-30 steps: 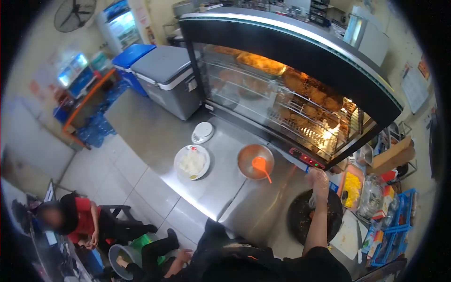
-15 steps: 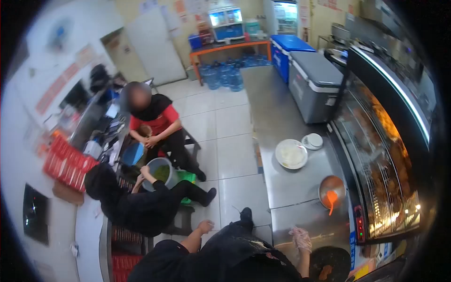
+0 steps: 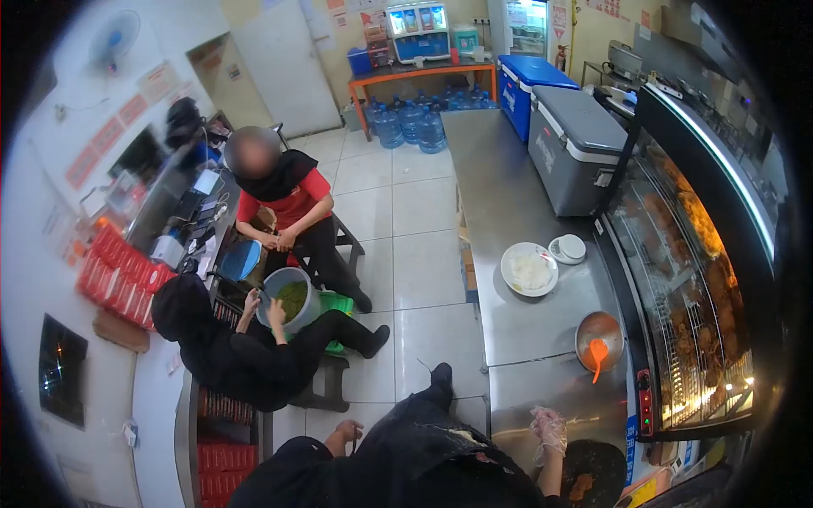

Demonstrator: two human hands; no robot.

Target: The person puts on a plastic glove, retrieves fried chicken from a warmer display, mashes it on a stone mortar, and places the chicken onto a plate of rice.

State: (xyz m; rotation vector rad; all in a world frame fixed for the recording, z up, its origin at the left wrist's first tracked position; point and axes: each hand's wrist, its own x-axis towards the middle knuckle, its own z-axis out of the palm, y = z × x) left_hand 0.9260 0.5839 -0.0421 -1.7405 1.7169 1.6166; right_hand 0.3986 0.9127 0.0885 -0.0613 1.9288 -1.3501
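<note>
My left hand [image 3: 347, 430], bare, hangs low by my dark trousers with its fingers loosely bent and a little apart. Nothing shows in it. My right hand [image 3: 549, 430] wears a clear plastic glove and hovers over the near end of the steel counter [image 3: 529, 385]. Its fingers look partly spread, with nothing visible between them. Just beside that wrist is a round dark board or stone dish [image 3: 603, 464], with a brown piece of food [image 3: 582, 487] on it. Farther along, an orange spoon [image 3: 598, 356] rests in a metal bowl [image 3: 584, 328].
A plate of rice [image 3: 529, 269] and a small white scale [image 3: 568, 249] are farther up the counter. The lit glass food warmer [image 3: 686, 296] borders the right side. Two seated people work at a bucket [image 3: 303, 315] on the left. Coolers [image 3: 576, 152] stand at the back.
My view has shifted slightly. My left hand has lowered toward my leg. The right hand has turned a little, staying above the counter. The black-clad person's hand has moved over the bucket.
</note>
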